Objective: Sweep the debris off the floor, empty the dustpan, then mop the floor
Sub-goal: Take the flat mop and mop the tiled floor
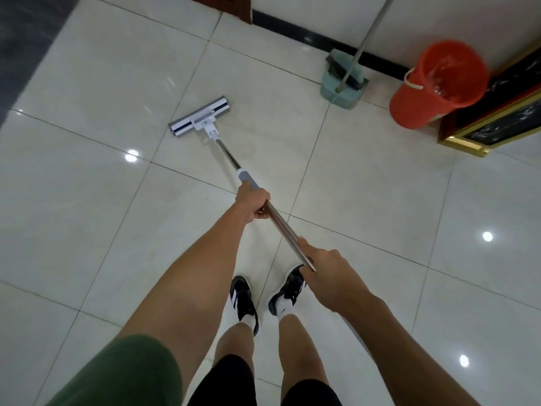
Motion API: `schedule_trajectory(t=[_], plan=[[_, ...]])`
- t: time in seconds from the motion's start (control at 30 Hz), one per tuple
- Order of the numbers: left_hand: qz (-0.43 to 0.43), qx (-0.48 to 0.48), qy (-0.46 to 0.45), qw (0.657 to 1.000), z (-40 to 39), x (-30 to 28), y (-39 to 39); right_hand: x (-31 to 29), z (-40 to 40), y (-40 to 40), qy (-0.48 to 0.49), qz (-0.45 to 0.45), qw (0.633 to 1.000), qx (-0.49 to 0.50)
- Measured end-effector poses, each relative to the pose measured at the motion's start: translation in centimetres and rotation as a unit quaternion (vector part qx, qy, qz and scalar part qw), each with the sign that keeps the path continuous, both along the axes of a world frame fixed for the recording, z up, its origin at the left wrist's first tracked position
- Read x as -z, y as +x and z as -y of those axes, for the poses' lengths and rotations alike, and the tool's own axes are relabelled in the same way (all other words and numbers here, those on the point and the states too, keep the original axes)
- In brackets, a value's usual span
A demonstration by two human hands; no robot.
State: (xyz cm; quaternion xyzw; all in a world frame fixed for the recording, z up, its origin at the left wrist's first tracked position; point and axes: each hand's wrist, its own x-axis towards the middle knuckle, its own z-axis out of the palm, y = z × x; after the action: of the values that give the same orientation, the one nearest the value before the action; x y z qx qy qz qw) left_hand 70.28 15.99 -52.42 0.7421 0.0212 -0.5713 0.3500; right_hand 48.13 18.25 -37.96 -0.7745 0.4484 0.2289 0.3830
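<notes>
A flat mop has its grey and white head (199,117) lying on the glossy tiled floor (87,200) ahead of me. Its metal handle (282,230) slants back toward my body. My left hand (253,202) grips the handle just below the grey sleeve, and my right hand (325,266) grips it near the upper end. A green dustpan (341,83) with a broom standing in it leans against the far wall. An orange bucket (439,83) stands to its right.
A dark skirting board runs along the wall behind the dustpan. A gold-framed dark cabinet (497,112) sits at the right, right of the bucket. My two feet in black shoes (263,297) stand below the handle. A dark floor strip lies at far left.
</notes>
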Motion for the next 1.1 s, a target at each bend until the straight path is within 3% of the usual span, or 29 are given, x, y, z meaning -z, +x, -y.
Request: schedule_trajectory(t=[0.2, 0.4, 0.67, 0.8, 1.1], plan=[[0.031, -0.048, 0.008, 0.998, -1.1, 0.0, 6.0, 0.7, 1.0, 4.3, 0.017, 0.040, 0.999, -0.029], [0.050, -0.157, -0.019, 0.986, -4.0, -2.0, 11.2, -0.3, 2.9, 8.9, -0.018, 0.062, 0.988, -0.141], [0.072, -0.279, 0.005, 0.958, -11.5, -3.3, 14.8, -0.8, 1.8, 14.8, 0.023, 0.066, 0.969, -0.237], [0.065, -0.336, 0.023, 0.939, -15.3, -2.5, 17.0, -0.6, 0.9, 19.0, 0.054, 0.066, 0.952, -0.294], [0.057, -0.451, 0.088, 0.887, -23.4, -0.1, 24.1, 1.6, -1.8, 32.0, 0.019, 0.045, 0.886, -0.462]])
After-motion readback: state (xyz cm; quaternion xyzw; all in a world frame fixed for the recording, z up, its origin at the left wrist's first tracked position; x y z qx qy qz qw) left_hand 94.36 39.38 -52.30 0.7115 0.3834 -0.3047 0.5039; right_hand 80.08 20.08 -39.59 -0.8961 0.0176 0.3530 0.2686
